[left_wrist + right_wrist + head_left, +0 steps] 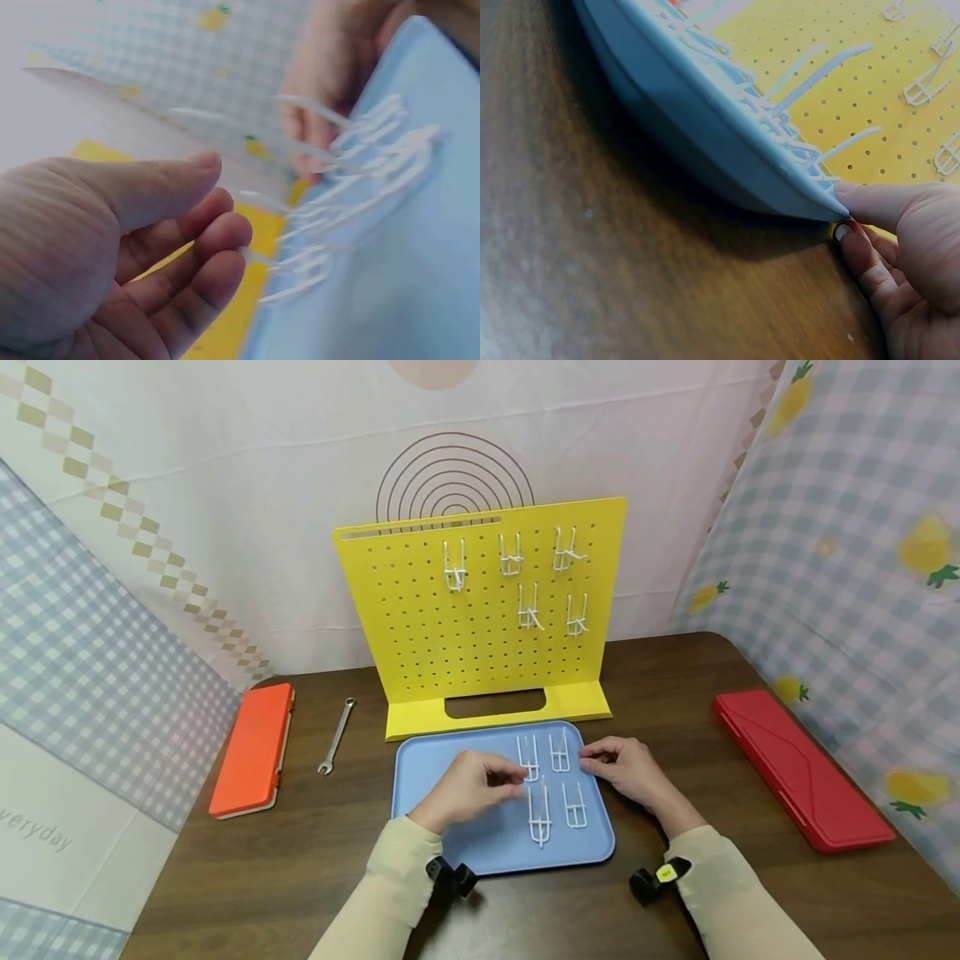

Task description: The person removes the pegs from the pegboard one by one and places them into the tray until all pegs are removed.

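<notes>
My left hand is over the blue tray, thumb and fingers loosely bent with a gap between them and nothing held. White wire pegboard hooks lie on the tray's right half; the closest hook is just right of the left fingertips. In the left wrist view their prongs stick up blurred past the fingers. At the tray's right edge, my right hand pinches the rim, thumb on top and fingertips below, as the right wrist view shows. Close by that thumb, a hook's prong rises above the rim.
Behind the tray stands a yellow pegboard with several white hooks hung on its upper part. An orange case and a wrench lie on the left of the wooden table. A red case lies on the right.
</notes>
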`<action>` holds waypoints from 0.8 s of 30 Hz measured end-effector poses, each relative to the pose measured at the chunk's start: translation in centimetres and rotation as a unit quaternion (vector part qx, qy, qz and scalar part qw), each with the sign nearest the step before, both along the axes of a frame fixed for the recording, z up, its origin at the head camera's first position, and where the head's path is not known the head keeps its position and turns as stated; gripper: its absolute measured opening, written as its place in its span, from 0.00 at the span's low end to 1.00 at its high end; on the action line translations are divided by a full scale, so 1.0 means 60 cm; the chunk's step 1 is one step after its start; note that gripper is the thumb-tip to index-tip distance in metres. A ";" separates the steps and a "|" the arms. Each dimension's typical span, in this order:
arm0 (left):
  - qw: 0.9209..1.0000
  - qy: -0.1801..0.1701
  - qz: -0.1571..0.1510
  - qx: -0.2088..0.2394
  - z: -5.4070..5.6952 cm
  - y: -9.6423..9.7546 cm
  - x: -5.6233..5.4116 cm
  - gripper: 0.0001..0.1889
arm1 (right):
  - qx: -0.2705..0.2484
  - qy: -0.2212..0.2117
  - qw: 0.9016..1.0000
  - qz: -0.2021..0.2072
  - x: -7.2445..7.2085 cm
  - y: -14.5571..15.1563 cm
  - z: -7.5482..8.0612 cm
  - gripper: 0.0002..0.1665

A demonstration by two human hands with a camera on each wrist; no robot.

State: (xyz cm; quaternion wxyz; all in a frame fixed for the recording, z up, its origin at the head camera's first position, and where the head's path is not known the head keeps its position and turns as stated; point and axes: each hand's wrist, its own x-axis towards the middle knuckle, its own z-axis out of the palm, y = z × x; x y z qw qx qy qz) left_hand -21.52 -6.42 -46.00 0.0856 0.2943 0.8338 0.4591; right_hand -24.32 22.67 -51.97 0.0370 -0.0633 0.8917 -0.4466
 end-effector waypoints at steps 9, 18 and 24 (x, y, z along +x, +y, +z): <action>0.996 0.046 0.070 -0.002 0.082 -0.058 -0.035 0.10 | 0.002 0.002 1.000 0.002 -0.002 0.002 0.004 0.15; 0.973 0.120 0.194 0.024 0.182 -0.131 -0.126 0.14 | -0.005 -0.005 1.000 0.015 -0.003 0.002 -0.004 0.14; 0.964 0.108 0.217 0.109 0.224 -0.120 -0.182 0.23 | -0.001 0.000 1.000 0.005 -0.001 0.001 -0.005 0.14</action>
